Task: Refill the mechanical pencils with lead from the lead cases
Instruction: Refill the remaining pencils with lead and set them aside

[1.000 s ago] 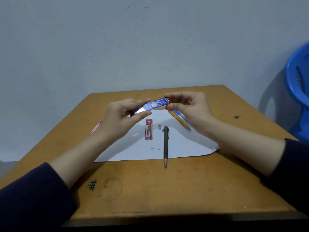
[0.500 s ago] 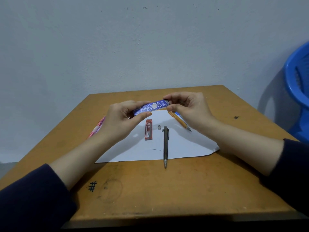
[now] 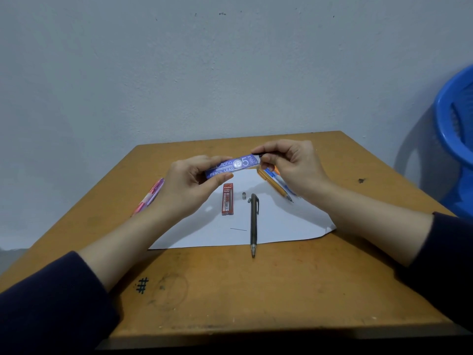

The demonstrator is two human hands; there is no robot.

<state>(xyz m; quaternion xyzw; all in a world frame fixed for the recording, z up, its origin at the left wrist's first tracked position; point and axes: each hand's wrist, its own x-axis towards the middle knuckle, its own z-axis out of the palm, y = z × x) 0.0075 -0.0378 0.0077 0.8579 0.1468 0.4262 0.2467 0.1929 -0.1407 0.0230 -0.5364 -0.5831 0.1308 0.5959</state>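
Observation:
A blue lead case (image 3: 234,164) is held flat above the table between both hands. My left hand (image 3: 190,185) grips its left end. My right hand (image 3: 290,166) pinches the dark cap at its right end. Below them, on a white sheet of paper (image 3: 281,226), lie a red lead case (image 3: 227,199), a small grey pencil cap (image 3: 244,195), a dark mechanical pencil (image 3: 253,224) and one loose lead (image 3: 238,229). Orange and blue pencils (image 3: 277,187) lie partly hidden under my right hand. Pink pencils (image 3: 151,197) lie behind my left wrist.
The wooden table (image 3: 230,290) has pen marks near its front left and stands against a grey wall. A blue plastic chair (image 3: 455,139) is at the far right, beyond the table's right edge.
The blue case has turned so its label faces me more fully and has dropped slightly. My right fingers have shifted onto the cap at its right end.

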